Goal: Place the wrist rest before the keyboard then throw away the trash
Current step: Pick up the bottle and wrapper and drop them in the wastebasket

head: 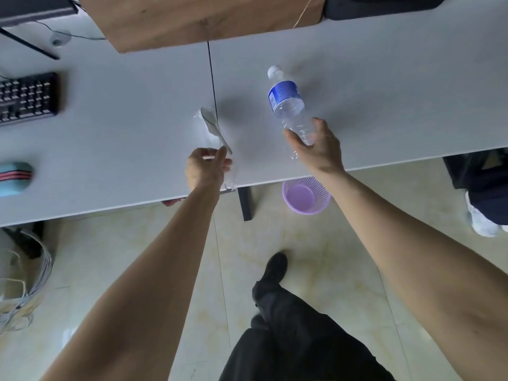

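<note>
Head cam: right hand (316, 149) grips bottle (291, 105) above tabletop (123, 149); left hand (206, 169) pinches spoon wrapper (213, 125). Bin (306, 195) on floor, near right.

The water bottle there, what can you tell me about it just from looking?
The water bottle is clear ribbed plastic and looks empty, with a white cap and a blue label near the top. It tilts with its cap pointing away from the person. The right hand grips its base end above the white desk.

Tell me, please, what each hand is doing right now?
Left hand: closed on the plastic spoon in its clear wrapper.
Right hand: closed around the bottom of the water bottle.
</note>
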